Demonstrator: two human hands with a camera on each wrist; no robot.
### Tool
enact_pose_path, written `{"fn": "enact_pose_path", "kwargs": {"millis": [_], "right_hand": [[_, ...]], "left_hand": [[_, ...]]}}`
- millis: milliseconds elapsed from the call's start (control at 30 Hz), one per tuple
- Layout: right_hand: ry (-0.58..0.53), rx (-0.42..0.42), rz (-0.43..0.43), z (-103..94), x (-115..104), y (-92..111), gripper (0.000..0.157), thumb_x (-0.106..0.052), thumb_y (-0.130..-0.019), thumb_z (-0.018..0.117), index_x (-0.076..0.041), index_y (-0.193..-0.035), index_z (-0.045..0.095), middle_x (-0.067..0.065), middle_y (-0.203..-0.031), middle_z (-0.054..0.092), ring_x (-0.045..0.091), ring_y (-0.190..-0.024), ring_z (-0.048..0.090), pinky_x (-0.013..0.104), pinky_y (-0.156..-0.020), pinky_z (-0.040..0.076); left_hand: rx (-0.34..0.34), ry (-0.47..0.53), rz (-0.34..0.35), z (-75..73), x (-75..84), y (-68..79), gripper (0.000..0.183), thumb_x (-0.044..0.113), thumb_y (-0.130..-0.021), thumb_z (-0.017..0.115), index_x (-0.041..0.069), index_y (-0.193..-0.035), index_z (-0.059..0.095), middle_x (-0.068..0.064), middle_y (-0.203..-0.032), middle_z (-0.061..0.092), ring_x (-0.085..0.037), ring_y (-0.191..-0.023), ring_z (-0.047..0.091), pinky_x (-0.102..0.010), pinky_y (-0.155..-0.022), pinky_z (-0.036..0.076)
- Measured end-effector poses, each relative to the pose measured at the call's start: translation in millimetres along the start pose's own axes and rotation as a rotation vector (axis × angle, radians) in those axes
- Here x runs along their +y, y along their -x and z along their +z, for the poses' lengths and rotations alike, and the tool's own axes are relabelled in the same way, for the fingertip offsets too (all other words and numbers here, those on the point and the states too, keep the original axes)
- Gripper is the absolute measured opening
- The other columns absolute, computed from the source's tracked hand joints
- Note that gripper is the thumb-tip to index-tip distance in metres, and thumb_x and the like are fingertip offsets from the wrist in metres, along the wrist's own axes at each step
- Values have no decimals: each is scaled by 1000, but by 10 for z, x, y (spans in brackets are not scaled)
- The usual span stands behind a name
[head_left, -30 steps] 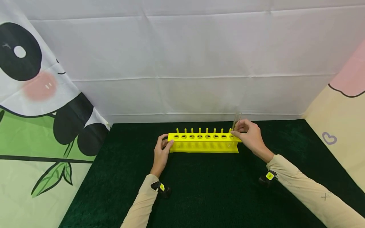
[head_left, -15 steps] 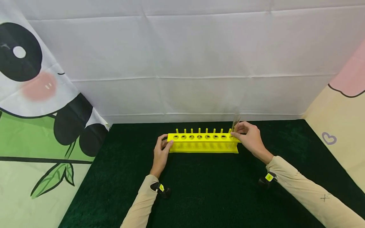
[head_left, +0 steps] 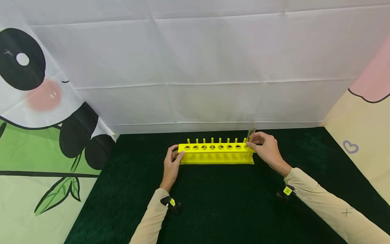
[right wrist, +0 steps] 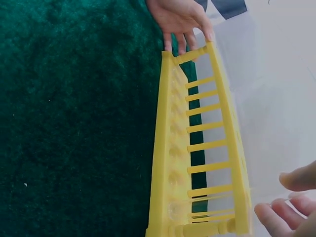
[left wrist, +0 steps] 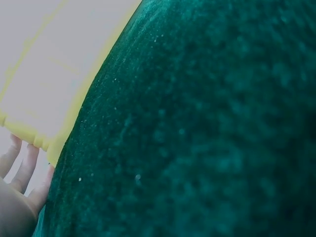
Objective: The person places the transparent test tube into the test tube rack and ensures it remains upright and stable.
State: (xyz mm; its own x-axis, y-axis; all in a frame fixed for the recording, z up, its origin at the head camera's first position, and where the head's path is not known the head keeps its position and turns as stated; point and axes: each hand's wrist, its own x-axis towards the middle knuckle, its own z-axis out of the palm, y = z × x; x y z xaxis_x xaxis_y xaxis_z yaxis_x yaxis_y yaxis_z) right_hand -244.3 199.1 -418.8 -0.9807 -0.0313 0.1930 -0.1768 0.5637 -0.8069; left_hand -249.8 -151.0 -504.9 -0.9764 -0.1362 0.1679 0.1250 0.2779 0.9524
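A yellow test tube rack (head_left: pixel 216 158) stands on the dark green cloth, with a row of round holes on top and several pegs along its back. My left hand (head_left: pixel 171 166) holds the rack's left end, thumb at the front and fingers behind. At the right end, a clear glass test tube (head_left: pixel 251 130) stands slightly tilted in the last hole. My right hand (head_left: pixel 268 149) pinches it just above the rack's top. In the right wrist view, the tube's lower part (right wrist: pixel 197 200) shows between the rack's top plate and base.
Dark green cloth (head_left: pixel 213 200) covers the table around the rack. A white curtain (head_left: pixel 195 101) hangs behind its back edge. Printed cloths stand on both sides, a panda (head_left: pixel 42 98) at left and a cream one (head_left: pixel 365 135) at right.
My right hand has sunk slightly toward the rack, and the test tube sits a little lower. My left hand keeps its hold on the rack's left end.
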Motion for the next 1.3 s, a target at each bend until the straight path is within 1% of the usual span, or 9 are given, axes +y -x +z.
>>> {"fn": "enact_pose_path", "kwargs": {"millis": [200,400,500,700,867,1000,1133,1300], "right_hand": [[-4,-8,-1,-8,-17,-16,29,-13,-89,66,2,-112,58,18,-107,60,32,-99,59,48,-86,48],[19,3,-9,-24,-2,2,29,-12,-88,67,2,-112,59,19,-107,61,33,-99,59,47,-85,49],[25,10,-17,-33,12,2,28,-11,-88,67,3,-112,59,19,-107,61,33,-99,60,47,-85,49],[29,9,-18,-57,18,-8,28,-12,-89,65,3,-113,60,19,-107,62,33,-99,60,47,-84,50],[39,8,-20,-90,29,0,27,-12,-91,64,2,-114,60,18,-107,62,32,-99,60,47,-85,50],[33,5,-26,-109,39,7,28,-13,-92,62,1,-115,60,18,-108,63,31,-99,60,46,-85,49],[28,9,-23,-127,54,28,28,-15,-93,61,0,-116,60,17,-108,63,30,-98,60,46,-83,50],[34,20,-36,-132,81,77,27,-15,-92,61,1,-115,61,17,-106,64,31,-97,61,46,-82,51]], "left_hand": [[-8,-11,5,-9,-13,-33,47,53,-89,56,31,-129,44,-5,-130,54,-24,-114,50,-49,-96,39],[-55,-23,21,-17,-23,-78,46,52,-89,56,31,-128,44,-5,-127,56,-23,-111,52,-46,-91,43],[-72,-33,15,-16,-15,-87,48,53,-89,57,31,-129,43,-6,-126,56,-23,-110,53,-46,-90,44],[-78,-41,1,-20,31,-100,48,51,-89,58,29,-130,44,-7,-128,55,-26,-110,54,-48,-89,45],[-82,-71,2,-26,56,-100,48,50,-89,58,28,-129,45,-7,-128,54,-24,-112,54,-46,-89,46],[-71,-84,18,-46,75,-98,44,44,-90,60,27,-128,46,-6,-125,56,-22,-112,54,-45,-90,46],[-79,-106,38,-65,79,-75,40,36,-92,60,27,-129,46,-6,-124,57,-21,-112,54,-45,-93,44],[-75,-154,55,-106,51,-14,41,34,-92,61,28,-130,47,-4,-124,57,-20,-113,53,-45,-92,45]]}}
